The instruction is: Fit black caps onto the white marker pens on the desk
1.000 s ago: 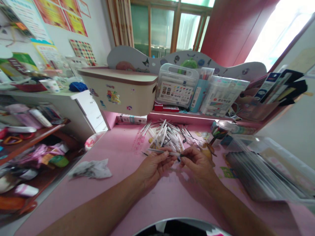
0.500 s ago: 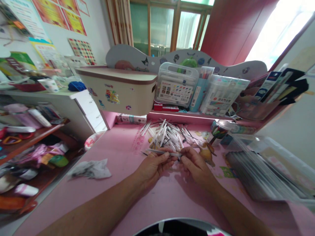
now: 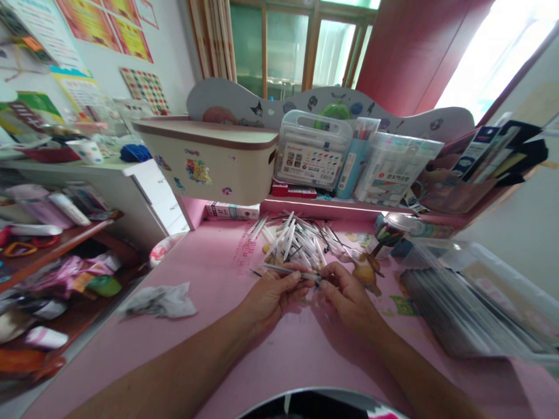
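Pinching a slim pale pen (image 3: pixel 279 269) between bent fingers and thumb, the left hand (image 3: pixel 268 299) has it almost level at the middle of the pink desk (image 3: pixel 283 361), and the right hand (image 3: pixel 351 294), thumb and fingers drawn together, is on its right end, the exact grip there too small to read. Just beyond the knuckles, the loose pile of white pen parts (image 3: pixel 299 238) spreads up toward the shelf edge (image 3: pixel 332 205), so the far side is tight! Over on the right, a clear plastic bin (image 3: pixel 437 251) of grey sheets (image 3: pixel 463 314) walls off that side, only a strip of desktop between it and the right forearm, and a lidded jar (image 3: pixel 395 227) fills the far right corner. More room on the left: pink surface stretches from the wrist to a crumpled wipe (image 3: pixel 161 301), which lies close to the slanting left edge. And look near, between the forearms, a broad open wedge of desktop running down to a dark, pale-rimmed shape (image 3: pixel 314 404), hard to identify.
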`<action>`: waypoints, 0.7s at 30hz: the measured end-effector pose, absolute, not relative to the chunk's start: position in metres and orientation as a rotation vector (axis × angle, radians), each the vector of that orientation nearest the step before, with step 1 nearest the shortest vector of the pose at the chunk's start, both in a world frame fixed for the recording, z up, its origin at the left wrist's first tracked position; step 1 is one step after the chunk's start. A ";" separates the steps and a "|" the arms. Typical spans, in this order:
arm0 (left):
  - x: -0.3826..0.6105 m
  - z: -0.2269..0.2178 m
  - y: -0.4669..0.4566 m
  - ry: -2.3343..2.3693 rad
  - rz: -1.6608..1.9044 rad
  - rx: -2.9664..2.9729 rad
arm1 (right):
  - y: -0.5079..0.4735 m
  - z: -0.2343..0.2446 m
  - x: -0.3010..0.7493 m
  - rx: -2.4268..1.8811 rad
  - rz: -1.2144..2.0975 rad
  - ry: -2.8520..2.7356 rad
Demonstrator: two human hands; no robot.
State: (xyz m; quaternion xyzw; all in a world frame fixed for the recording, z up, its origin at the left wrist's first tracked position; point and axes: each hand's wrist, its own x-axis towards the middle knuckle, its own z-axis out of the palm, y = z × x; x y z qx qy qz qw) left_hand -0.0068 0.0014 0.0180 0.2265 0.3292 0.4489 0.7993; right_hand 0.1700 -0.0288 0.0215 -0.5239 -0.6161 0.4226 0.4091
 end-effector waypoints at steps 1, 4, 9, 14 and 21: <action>-0.007 0.017 0.001 0.703 0.961 0.489 | -0.029 0.023 0.169 -1.340 1.035 -1.564; -0.007 0.016 0.001 0.691 0.955 0.499 | -0.028 0.027 0.168 -1.375 1.015 -1.571; -0.008 0.016 0.001 0.707 0.961 0.490 | -0.028 0.020 0.170 -1.323 1.168 -1.478; -0.007 0.016 0.001 0.690 0.964 0.509 | -0.027 0.021 0.169 -1.351 1.038 -1.553; -0.007 0.013 0.001 0.690 0.957 0.520 | -0.029 0.019 0.170 -1.307 1.128 -1.503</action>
